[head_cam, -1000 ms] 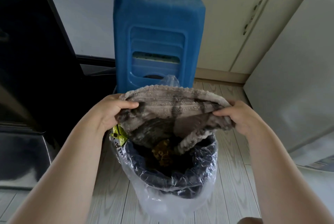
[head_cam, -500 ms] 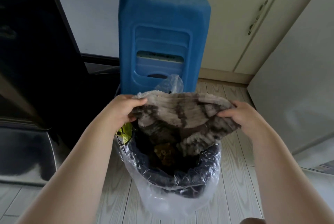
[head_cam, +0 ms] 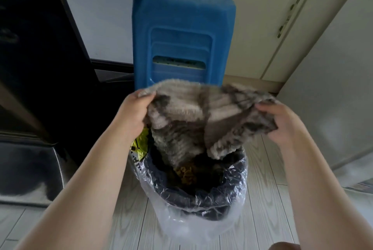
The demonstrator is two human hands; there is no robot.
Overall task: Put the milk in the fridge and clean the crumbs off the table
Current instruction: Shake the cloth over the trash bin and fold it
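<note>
Cloth held over a lined bin on a plank floor.
A dark appliance fills the left, a blue stool stands behind the bin, and cream cabinets lie right. The left hand and right hand each pinch a top corner of the cloth, which sags above the trash.

both hands hold a grey cloth over the lined bin.

Single head view, looking forward-down, close over hands and floor.
</note>
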